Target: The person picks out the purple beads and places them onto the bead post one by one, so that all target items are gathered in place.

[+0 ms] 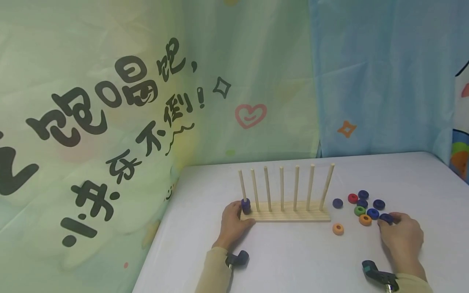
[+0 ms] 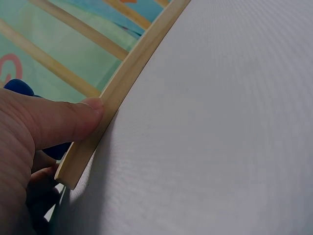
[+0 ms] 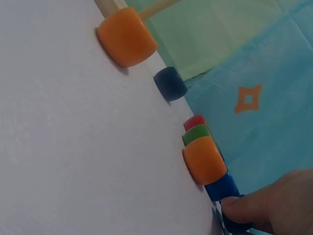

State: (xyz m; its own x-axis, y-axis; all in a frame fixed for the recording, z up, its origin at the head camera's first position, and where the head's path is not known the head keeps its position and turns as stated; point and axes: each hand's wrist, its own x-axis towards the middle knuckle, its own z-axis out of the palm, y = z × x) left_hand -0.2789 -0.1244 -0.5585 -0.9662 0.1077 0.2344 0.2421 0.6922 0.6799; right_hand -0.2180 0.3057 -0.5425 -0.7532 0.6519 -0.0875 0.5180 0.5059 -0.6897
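Note:
A pale wooden rack [image 1: 293,217] with a row of upright pegs stands on the table. Dark blue beads [image 1: 246,206] are threaded low on its leftmost peg. My left hand [image 1: 233,224] grips the rack's left end; in the left wrist view the thumb [image 2: 80,120] presses on the front edge of the base, and the other fingers are mostly hidden. At the right, my right hand [image 1: 402,236] pinches a dark blue bead [image 1: 386,219] between thumb and fingers. That bead [image 3: 234,215] is low in the right wrist view, partly behind the thumb.
Beside the right hand lie loose beads: a blue one [image 1: 373,213], a green one [image 1: 360,211], a red one [image 1: 353,198], an orange one [image 1: 364,220] and several dark blue ones. Another orange bead [image 1: 338,229] sits nearer the rack. Printed curtains [image 1: 256,81] hang behind the white table [image 1: 293,260].

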